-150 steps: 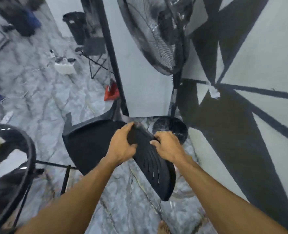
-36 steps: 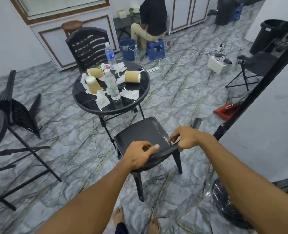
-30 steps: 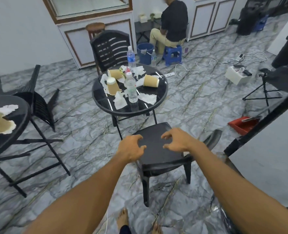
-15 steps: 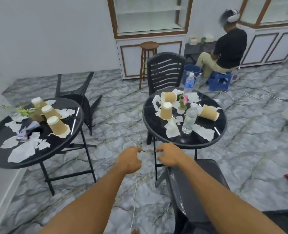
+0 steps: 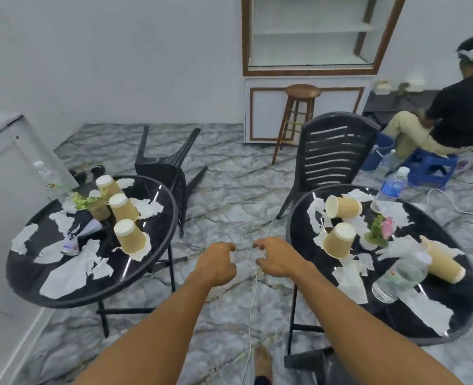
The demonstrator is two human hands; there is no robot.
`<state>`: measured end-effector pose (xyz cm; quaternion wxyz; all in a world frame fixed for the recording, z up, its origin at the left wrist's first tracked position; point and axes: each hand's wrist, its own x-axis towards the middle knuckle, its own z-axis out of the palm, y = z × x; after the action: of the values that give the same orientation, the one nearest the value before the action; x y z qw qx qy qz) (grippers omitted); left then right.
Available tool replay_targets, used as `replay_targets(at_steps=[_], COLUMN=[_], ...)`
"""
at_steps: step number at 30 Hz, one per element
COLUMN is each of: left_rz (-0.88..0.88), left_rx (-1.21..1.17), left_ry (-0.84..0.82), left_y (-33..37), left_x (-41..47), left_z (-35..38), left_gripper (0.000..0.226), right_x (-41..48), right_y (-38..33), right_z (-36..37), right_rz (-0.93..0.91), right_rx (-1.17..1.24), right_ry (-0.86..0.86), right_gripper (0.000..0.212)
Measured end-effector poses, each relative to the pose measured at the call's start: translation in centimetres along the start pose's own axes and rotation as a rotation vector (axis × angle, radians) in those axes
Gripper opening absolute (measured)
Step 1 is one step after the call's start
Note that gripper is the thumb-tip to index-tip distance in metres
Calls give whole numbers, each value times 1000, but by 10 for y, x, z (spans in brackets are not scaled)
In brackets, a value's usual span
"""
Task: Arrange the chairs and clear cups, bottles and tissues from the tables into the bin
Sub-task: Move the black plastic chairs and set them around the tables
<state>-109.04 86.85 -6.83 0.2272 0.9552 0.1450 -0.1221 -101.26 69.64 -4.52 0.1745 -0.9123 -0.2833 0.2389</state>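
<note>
Two round black tables flank me. The left table (image 5: 157, 257) carries three upturned paper cups (image 5: 130, 240), torn tissues (image 5: 71, 270) and a small plant. The right table (image 5: 293, 232) holds paper cups (image 5: 338, 240), tissues, a flower pot and clear bottles (image 5: 399, 273). A black chair (image 5: 168, 165) lies tipped over behind the left table. Another black chair (image 5: 335, 151) stands upright behind the right table. My left hand (image 5: 216, 263) and my right hand (image 5: 277, 258) hover between the tables over the floor, fingers curled and apart, holding nothing.
A wooden stool (image 5: 299, 118) stands before a white cabinet (image 5: 307, 51). A person in black (image 5: 452, 115) sits on a blue stool at the far right. A white cable (image 5: 252, 301) runs along the marble floor between the tables. A white unit (image 5: 5, 168) stands at left.
My hands let go of the black chair set by the right table. I then turned left and moved forward between the two tables; both hands are now empty.
</note>
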Motion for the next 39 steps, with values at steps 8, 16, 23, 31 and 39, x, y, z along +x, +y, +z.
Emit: replay_targets(at_steps=[8,16,23,31,39], left_rz=[-161,-284,-352,-458,-738], left_rx=[-37,-116,-179,-262,-448], left_ry=[42,101,157,163,293], left_y=[-24,-62,-133,-224,-318], left_x=[141,258,401,538,632], left_z=[-65,-121,-173,-224,-206], left_gripper=[56,50,47,25,20], right_x=[179,324,490,663,834], right_y=[6,-24,-55,-110,-165], right_z=[-58,-106,-147,-172,-120], right_rz=[-83,-194,-229,-311,-559], right_rx=[-4,-41,-105,-212,-377], right_ry=[-60,-140,-169,-249,-537], right_gripper=[47,48,48,45,39])
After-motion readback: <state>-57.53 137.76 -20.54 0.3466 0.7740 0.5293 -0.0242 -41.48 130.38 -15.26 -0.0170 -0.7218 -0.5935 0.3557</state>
